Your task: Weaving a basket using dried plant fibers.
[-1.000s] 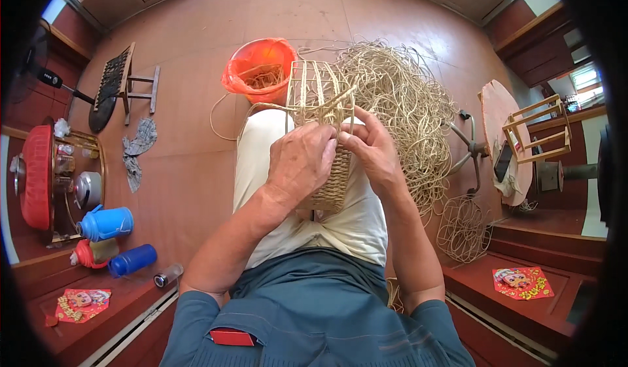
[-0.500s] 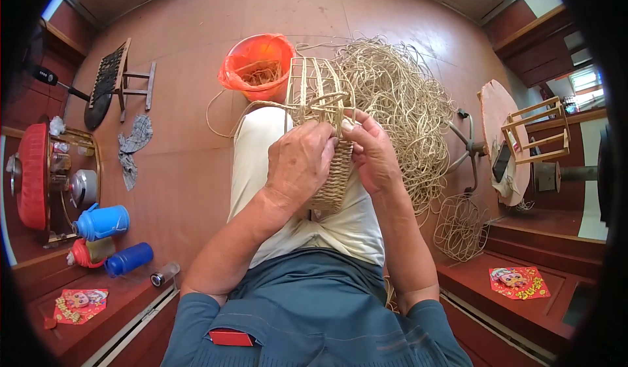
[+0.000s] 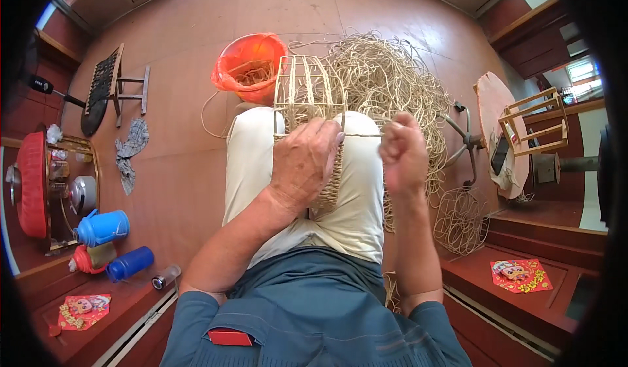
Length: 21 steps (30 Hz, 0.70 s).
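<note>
A partly woven cord basket (image 3: 311, 82), with upright staves above a dense woven lower part, sits between my thighs in pale trousers (image 3: 248, 171). My left hand (image 3: 302, 157) grips the basket at the top of the weave, its fingers curled over that edge. To the right, my right hand (image 3: 402, 150), blurred by motion, is closed on a strand of cord (image 3: 363, 135) that runs taut sideways from the basket. Where the strand meets the weave is partly behind my left fingers.
Beyond my knees are an orange-lined bucket (image 3: 229, 63) and a heap of loose cord (image 3: 383, 66). At left: a folding stool (image 3: 131, 86), a cloth (image 3: 134, 144), flasks (image 3: 104, 226). At right: a round tabletop (image 3: 490, 99) with a wooden frame (image 3: 543, 144).
My right hand has left the basket and moved right, drawing a strand out straight. My left hand stays on the basket, which now sits slightly further left.
</note>
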Each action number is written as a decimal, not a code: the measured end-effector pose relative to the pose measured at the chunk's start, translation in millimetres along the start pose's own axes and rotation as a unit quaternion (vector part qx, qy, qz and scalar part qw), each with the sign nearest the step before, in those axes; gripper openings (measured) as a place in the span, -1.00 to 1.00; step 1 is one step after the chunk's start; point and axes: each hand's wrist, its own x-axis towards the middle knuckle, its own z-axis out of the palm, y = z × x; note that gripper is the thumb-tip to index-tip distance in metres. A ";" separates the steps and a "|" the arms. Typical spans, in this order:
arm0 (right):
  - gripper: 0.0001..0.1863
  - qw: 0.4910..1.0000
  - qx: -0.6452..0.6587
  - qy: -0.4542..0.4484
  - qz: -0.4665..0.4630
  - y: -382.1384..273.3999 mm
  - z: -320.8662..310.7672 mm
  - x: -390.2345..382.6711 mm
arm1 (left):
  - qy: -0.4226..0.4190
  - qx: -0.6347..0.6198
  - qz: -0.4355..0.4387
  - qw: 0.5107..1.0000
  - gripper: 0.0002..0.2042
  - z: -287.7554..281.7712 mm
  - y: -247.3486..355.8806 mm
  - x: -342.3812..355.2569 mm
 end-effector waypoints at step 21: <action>-0.73 0.878 -0.424 -0.041 -0.218 -0.1 -25.6 -22.3 | -0.048 0.009 -0.035 0.998 -0.83 -6.0 2.6 16.1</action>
